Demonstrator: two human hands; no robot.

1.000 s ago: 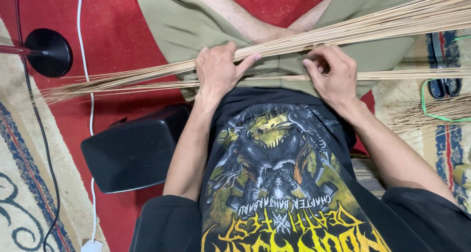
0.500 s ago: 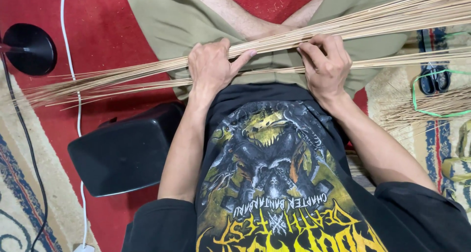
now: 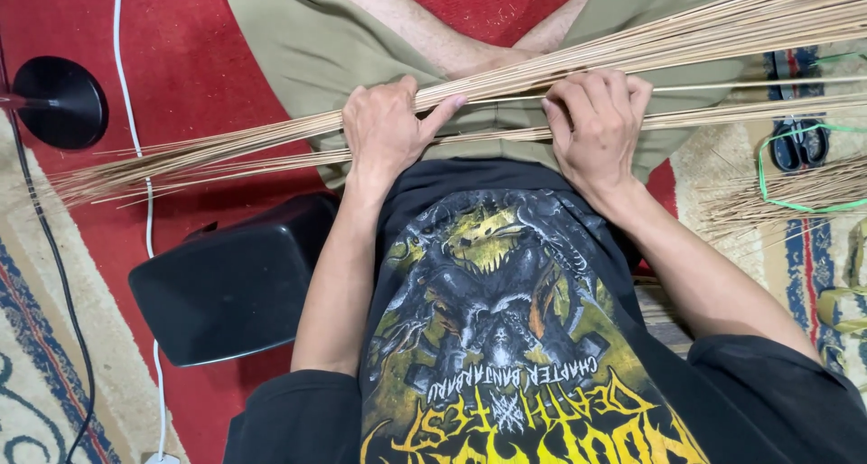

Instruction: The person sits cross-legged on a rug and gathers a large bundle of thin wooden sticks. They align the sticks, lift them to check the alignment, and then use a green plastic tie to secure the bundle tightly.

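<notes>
The left hand (image 3: pixel 386 130) slid along the long bundle of thin tan sticks (image 3: pixel 506 84), its thumb stretching out toward the right hand (image 3: pixel 596 125), whose fingers curled over and pinched a few strands tighter.

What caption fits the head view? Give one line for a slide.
Both hands, left hand and right hand, grip a long bundle of thin sticks laid across the lap, above a red carpet.
</notes>
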